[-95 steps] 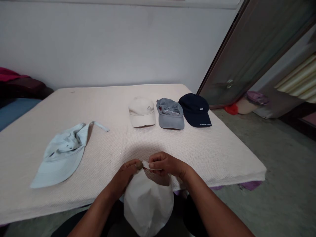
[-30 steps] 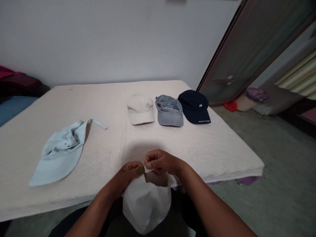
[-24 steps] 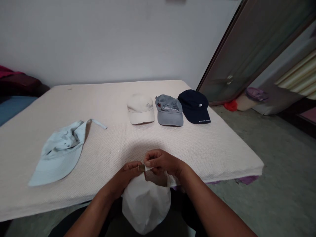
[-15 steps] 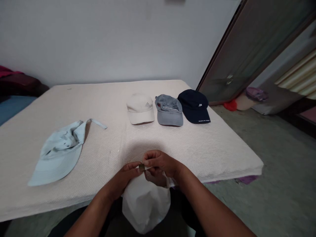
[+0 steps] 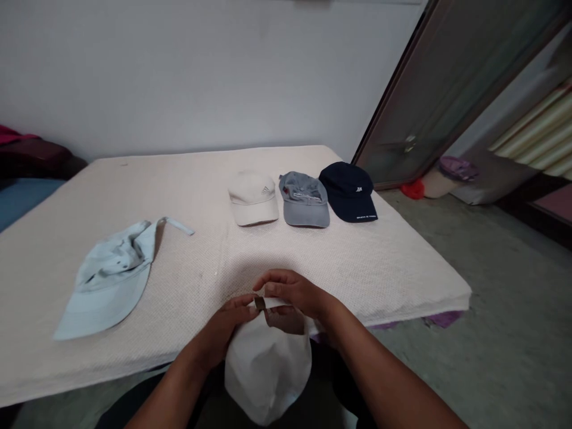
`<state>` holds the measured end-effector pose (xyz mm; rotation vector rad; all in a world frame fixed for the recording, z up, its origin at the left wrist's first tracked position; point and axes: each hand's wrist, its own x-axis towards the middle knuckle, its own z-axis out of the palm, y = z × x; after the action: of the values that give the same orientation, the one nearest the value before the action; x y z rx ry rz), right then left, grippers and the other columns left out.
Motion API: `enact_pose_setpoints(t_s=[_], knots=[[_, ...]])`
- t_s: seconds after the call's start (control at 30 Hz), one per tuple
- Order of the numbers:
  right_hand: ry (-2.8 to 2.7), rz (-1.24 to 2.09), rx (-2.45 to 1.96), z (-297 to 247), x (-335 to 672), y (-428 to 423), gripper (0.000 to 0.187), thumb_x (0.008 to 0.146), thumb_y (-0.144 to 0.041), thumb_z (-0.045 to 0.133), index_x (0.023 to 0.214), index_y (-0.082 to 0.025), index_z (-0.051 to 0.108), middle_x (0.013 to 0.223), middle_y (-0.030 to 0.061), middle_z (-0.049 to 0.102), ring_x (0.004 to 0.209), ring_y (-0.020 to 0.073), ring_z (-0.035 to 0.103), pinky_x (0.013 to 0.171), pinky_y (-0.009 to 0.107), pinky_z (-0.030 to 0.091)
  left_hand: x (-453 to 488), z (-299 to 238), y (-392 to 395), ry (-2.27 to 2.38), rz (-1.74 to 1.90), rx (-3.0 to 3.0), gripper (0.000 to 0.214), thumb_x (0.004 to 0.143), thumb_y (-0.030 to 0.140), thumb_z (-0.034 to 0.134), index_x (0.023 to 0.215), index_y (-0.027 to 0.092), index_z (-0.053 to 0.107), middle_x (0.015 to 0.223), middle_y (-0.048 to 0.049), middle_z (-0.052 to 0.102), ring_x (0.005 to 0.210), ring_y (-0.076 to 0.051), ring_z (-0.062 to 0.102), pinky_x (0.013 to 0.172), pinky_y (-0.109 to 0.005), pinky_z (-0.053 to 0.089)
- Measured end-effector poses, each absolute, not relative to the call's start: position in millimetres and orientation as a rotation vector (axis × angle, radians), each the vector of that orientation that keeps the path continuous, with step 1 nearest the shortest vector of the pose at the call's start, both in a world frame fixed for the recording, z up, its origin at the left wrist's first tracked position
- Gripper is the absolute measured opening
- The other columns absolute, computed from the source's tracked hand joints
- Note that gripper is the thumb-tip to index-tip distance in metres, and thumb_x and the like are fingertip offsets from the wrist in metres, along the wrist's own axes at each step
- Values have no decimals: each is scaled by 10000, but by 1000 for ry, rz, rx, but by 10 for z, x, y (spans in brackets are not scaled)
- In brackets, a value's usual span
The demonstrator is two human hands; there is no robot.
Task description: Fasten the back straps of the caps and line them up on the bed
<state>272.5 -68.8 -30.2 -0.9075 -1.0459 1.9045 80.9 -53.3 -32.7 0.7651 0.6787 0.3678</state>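
Observation:
A white cap (image 5: 268,363) is held over my lap with its back strap (image 5: 277,303) and metal buckle (image 5: 260,303) facing up. My left hand (image 5: 230,322) pinches the strap and cap edge just left of the buckle. On the other side, my right hand (image 5: 292,292) curls over the strap, its thumb and fingers around the band to the right of the buckle. The strap runs through the buckle above the cap's rear opening. The undersides of my right fingers are partly hidden behind the strap.
On the white bedspread (image 5: 379,268) lie a light blue cap (image 5: 109,274) with a loose strap at left, and a cream cap (image 5: 253,196), a grey cap (image 5: 304,199) and a navy cap (image 5: 347,190) in a row farther back. A wall stands behind.
My right fingers have lifted off the buckle and shifted slightly right along the strap, exposing more of it. My left hand keeps its hold. The view has shifted slightly.

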Motion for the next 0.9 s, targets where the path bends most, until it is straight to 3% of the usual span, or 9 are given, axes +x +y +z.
enact_pose_setpoints(t_s=[0.17,0.47,0.77,0.9], knots=[[-1082,1818,-933,-283,2821,-760,281,895,-368,473,967,-143,624,656,8,582,568,96,526,539,221,379,769,-287,-502,653,465,640,228,769,263,606,938,118,657,794,-92,680,680,-180,612,636,-268,450],[-983,1783,-918,-325,2856,-876,239,733,-257,675,938,-149,622,575,-63,463,463,50,389,445,188,267,826,-264,-553,685,441,715,166,745,268,659,850,139,656,715,-43,659,574,-128,569,543,-223,408],[-1011,1827,-829,-358,2897,-952,245,737,-234,689,946,-128,617,571,-34,519,483,63,439,434,185,267,993,-223,-659,849,363,863,276,696,265,723,943,152,675,769,-52,698,694,-182,615,656,-277,435],[-977,1832,-813,-350,2971,-982,242,732,-226,687,942,-130,615,568,-34,525,469,60,433,422,182,257,1104,-197,-684,805,337,880,286,710,278,710,966,152,687,752,-57,705,666,-171,611,626,-259,433]])
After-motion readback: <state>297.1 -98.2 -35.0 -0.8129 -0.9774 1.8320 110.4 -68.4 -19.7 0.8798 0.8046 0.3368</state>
